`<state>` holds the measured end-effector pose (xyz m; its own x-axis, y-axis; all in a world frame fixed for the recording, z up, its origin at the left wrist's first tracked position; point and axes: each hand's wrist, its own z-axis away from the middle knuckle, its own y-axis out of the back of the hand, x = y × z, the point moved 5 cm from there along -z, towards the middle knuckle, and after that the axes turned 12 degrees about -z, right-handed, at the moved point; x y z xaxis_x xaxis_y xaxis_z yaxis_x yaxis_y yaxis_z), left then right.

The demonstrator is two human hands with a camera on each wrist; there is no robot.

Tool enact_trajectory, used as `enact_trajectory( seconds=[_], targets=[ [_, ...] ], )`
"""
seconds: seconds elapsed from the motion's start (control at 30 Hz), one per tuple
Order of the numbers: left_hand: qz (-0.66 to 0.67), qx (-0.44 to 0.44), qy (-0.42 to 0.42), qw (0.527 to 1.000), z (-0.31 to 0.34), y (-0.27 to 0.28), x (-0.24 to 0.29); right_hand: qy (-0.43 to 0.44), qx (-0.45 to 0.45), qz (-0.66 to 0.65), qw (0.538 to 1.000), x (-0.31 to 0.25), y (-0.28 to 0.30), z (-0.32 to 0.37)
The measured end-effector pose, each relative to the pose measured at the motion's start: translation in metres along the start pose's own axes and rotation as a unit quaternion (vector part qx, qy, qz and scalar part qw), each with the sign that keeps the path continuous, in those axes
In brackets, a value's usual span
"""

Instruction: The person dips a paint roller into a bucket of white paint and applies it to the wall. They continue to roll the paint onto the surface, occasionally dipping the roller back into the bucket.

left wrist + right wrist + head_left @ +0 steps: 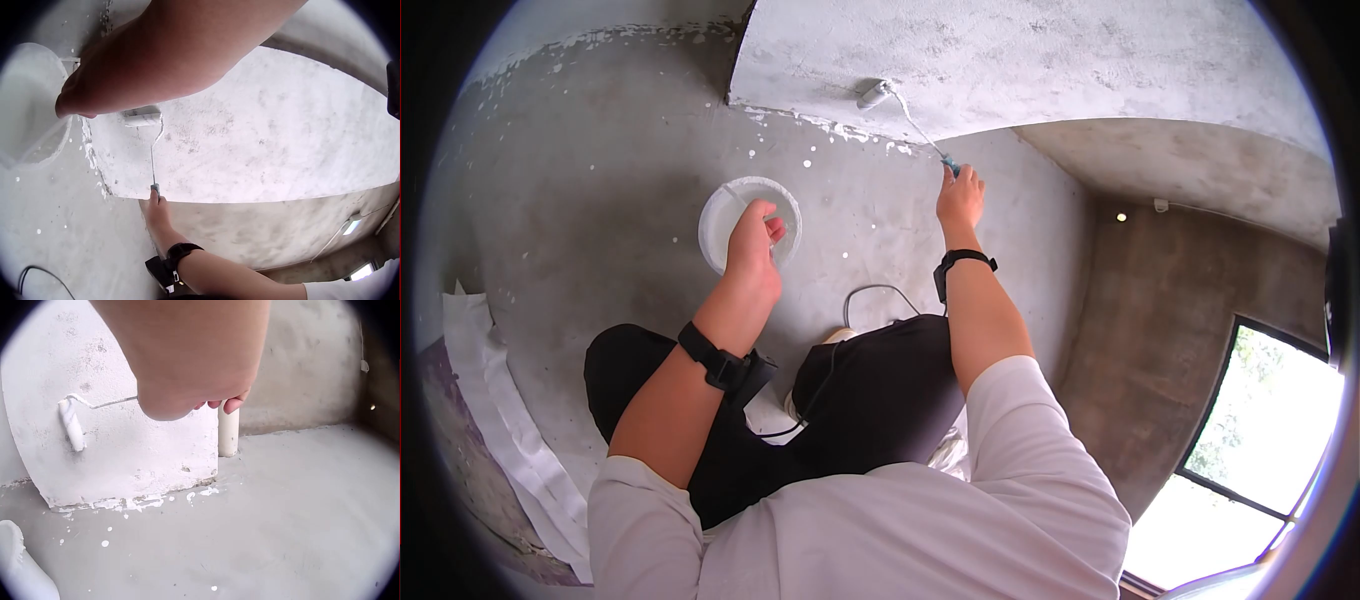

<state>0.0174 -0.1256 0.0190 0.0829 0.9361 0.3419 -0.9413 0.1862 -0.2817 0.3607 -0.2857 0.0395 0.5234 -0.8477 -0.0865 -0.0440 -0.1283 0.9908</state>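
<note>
My right hand (962, 200) grips the blue-green handle (950, 162) of a paint roller. The roller's white sleeve (874, 96) rests against the low part of a whitish wall (1040, 60), and its bent wire frame (103, 403) runs back to the hand. My left hand (755, 240), fingers curled, is over a white bucket (712, 225) and holds its thin handle (733, 194), which runs up from the rim. The left wrist view shows the bucket's pale inside (28, 94) beside that hand; its fingers are largely hidden there.
White paint spots (807, 163) dot the grey concrete floor (630, 150) along the wall's foot. A dark cable (880, 288) lies by the person's shoe. A pale pipe (229, 434) stands at the wall's end. White sheeting (515, 420) lies at left; a window (1260, 400) is at right.
</note>
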Motion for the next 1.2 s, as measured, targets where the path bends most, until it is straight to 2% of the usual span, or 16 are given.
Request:
enact_trajectory(
  seconds=[0.3, 0.43, 0.5, 0.63, 0.7, 0.83, 1.2],
  targets=[
    [0.006, 0.011, 0.004, 1.000, 0.008, 0.000, 0.002, -0.048, 0.031, 0.015, 0.998, 0.028, -0.003, 0.014],
    [0.006, 0.012, 0.002, 1.000, 0.011, 0.000, 0.003, -0.012, 0.027, -0.027, 0.999, 0.019, 0.003, 0.011],
    [0.008, 0.010, -0.001, 1.000, 0.010, 0.001, 0.002, 0.033, 0.030, -0.034, 0.998, 0.004, 0.005, 0.004],
    [0.013, 0.005, -0.014, 1.000, 0.011, 0.002, 0.002, 0.057, 0.021, -0.010, 0.998, -0.033, 0.005, -0.004],
    [0.007, 0.008, -0.007, 1.000, 0.011, 0.004, 0.002, 0.087, -0.015, -0.033, 0.996, -0.056, 0.001, -0.009],
    [-0.001, 0.011, -0.002, 1.000, 0.017, 0.005, 0.003, 0.082, -0.092, -0.029, 0.992, -0.108, 0.005, -0.009],
    [0.007, 0.015, -0.002, 1.000, 0.021, 0.010, 0.005, 0.159, -0.090, -0.081, 0.980, -0.194, 0.012, -0.002]
  ],
)
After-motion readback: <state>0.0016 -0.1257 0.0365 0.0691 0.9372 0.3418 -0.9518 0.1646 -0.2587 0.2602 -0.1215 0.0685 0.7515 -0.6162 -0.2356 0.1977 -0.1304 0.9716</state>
